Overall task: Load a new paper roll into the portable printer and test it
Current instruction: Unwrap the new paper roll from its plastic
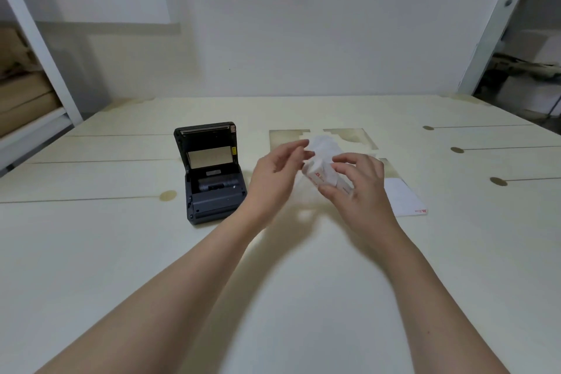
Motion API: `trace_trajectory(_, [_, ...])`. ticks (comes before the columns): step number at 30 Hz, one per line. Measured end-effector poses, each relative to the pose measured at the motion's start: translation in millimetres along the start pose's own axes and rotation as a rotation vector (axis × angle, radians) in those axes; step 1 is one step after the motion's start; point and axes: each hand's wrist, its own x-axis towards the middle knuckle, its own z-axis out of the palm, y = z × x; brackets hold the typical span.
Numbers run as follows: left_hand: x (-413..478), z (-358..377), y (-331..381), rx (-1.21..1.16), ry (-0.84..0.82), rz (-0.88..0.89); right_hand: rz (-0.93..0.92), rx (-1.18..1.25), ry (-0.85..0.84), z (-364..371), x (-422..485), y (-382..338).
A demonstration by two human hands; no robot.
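A dark grey portable printer (pixel 212 179) stands on the pale table with its lid swung up and back, so the paper bay shows. To its right, above the table, my right hand (pixel 356 184) grips a small white paper roll box (pixel 321 174) with red print. My left hand (pixel 280 171) pinches crumpled white wrapping (pixel 323 144) sticking out of the box's far end. Whether a roll lies inside the box is hidden.
A flat white card with a red logo (pixel 405 199) lies on the table right of my hands. Stained patches (pixel 349 136) mark the table behind them. Shelving with brown boxes (pixel 21 91) stands at the far left, and a doorway opens at the far right.
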Motion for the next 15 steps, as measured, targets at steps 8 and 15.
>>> trace_trajectory(8, [-16.7, 0.1, 6.8, 0.088, -0.035, -0.067, -0.118, -0.088, 0.124, 9.3, -11.5, -8.8])
trace_trajectory(15, [-28.5, -12.8, 8.4, -0.017, 0.043, -0.123, -0.194, -0.025, 0.201, 12.1, -21.7, -31.6])
